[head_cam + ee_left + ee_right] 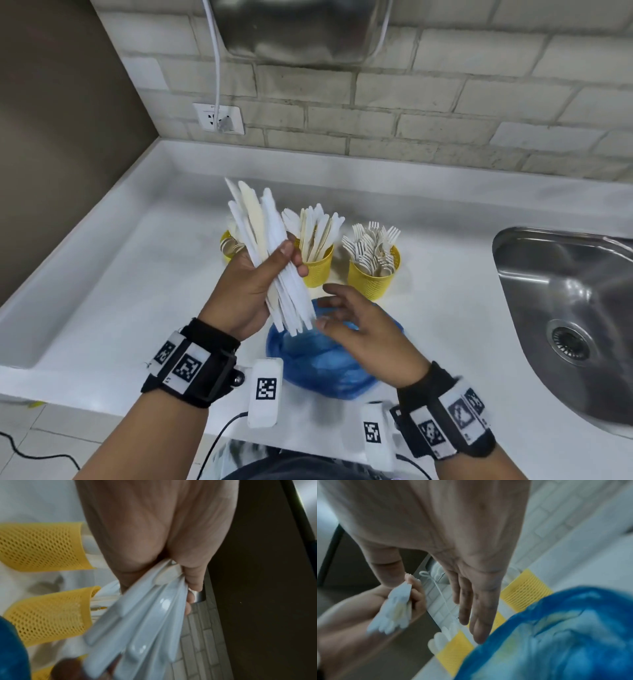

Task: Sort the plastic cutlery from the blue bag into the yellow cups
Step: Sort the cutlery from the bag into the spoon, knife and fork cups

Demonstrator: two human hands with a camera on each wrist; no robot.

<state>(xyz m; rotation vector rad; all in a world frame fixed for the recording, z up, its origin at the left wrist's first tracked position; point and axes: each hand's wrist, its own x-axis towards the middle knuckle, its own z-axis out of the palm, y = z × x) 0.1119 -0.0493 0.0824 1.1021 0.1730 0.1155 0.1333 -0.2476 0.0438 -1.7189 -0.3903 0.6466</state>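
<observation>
My left hand (pixel 250 291) grips a thick bundle of white plastic knives (pixel 267 253), fingers and thumb curled around the middle of it. The blades fan up and away from me and the handle ends point down toward the blue bag (pixel 318 363). The left wrist view shows the same knife handles (pixel 145 622) splaying out of my fist, though blurred.

My right hand (pixel 359 329) holds nothing. Its fingers are spread and relaxed, hovering just above the blue bag and just beside the lower ends of the bundle; whether a fingertip touches the handles I cannot tell. In the right wrist view my straight fingers (pixel 476 608) reach over the crumpled blue plastic (pixel 556 635).

The bag lies on the white counter (pixel 120 291) right in front of me. Behind it stand 3 yellow mesh cups in a row. The left cup (pixel 226 245) is mostly hidden behind my bundle and shows what look like spoon bowls. The middle cup (pixel 320 265) holds knives standing upright. The right cup (pixel 371 277) is packed with forks, tines up.

A steel sink (pixel 565 308) is set into the counter at the right. A wall socket (pixel 219 118) with a white cable plugged in sits on the brick-pattern wall behind.
</observation>
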